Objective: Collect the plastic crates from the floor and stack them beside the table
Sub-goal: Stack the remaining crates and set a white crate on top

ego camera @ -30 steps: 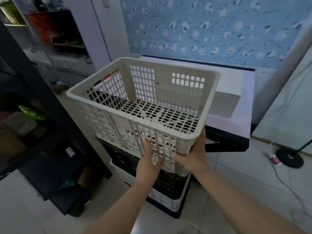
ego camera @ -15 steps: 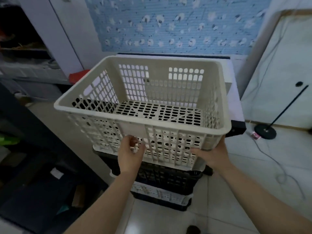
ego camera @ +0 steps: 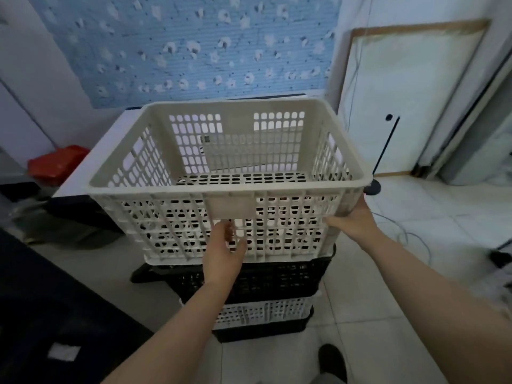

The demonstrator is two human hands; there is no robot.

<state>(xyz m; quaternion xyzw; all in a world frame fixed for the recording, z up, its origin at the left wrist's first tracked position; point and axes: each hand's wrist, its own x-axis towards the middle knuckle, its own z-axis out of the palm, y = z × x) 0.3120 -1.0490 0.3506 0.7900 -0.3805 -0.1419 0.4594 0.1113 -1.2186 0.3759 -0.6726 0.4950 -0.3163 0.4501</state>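
Note:
A cream slotted plastic crate (ego camera: pixel 227 187) sits on top of a stack of crates. Below it are a black crate (ego camera: pixel 277 278), a white crate (ego camera: pixel 263 311) and a black one (ego camera: pixel 263 332) at the bottom. My left hand (ego camera: pixel 221 252) touches the cream crate's near wall, fingers hooked at its slots. My right hand (ego camera: pixel 352 220) grips the crate's near right corner under the rim. The white-topped table (ego camera: pixel 83 176) stands right behind and to the left of the stack.
A red object (ego camera: pixel 55 163) lies left of the table. A black stand with a round base (ego camera: pixel 374 187) and a cable (ego camera: pixel 410 239) are on the tiled floor at right. A white board (ego camera: pixel 401 101) leans on the wall. Dark shelving (ego camera: pixel 41 300) fills the left.
The crate has swung square to me and settled lower on the stack. My right hand slid out to its near right corner. My view has shifted rightward.

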